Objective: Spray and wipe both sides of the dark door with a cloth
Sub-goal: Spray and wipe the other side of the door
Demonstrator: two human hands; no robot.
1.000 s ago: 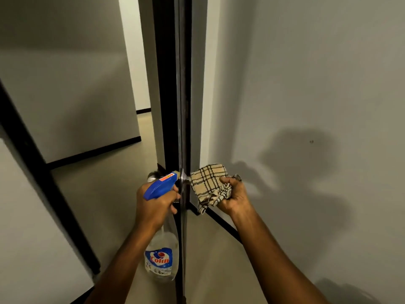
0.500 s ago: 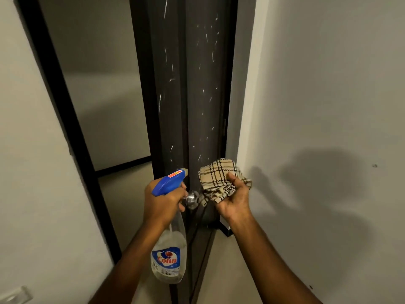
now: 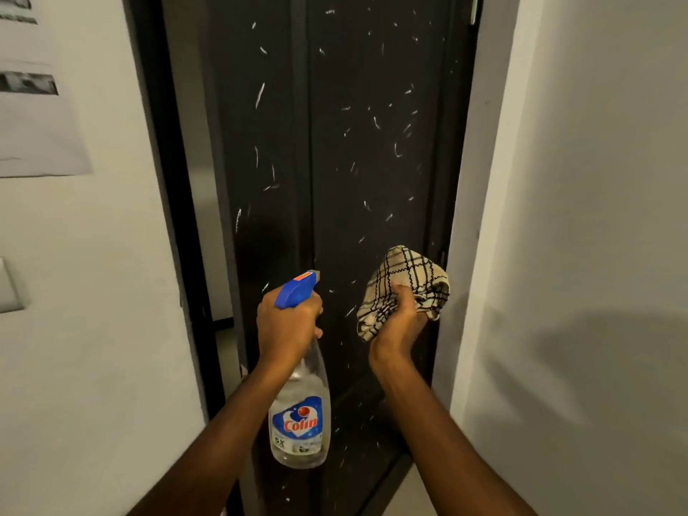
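Left grip (image 3: 288, 325) grasps the spray bottle (image 3: 299, 426) at its neck; right grip (image 3: 396, 325) clutches the checked cloth (image 3: 405, 277) before the white-flecked dark door (image 3: 372, 162).

The spray bottle (image 3: 299, 404) hangs left of the cloth (image 3: 404, 288), both before the door (image 3: 372, 143).

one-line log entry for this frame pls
left hand: grips spray bottle, nozzle toward dark door | right hand: holds bunched checked cloth | door: white flecks scattered
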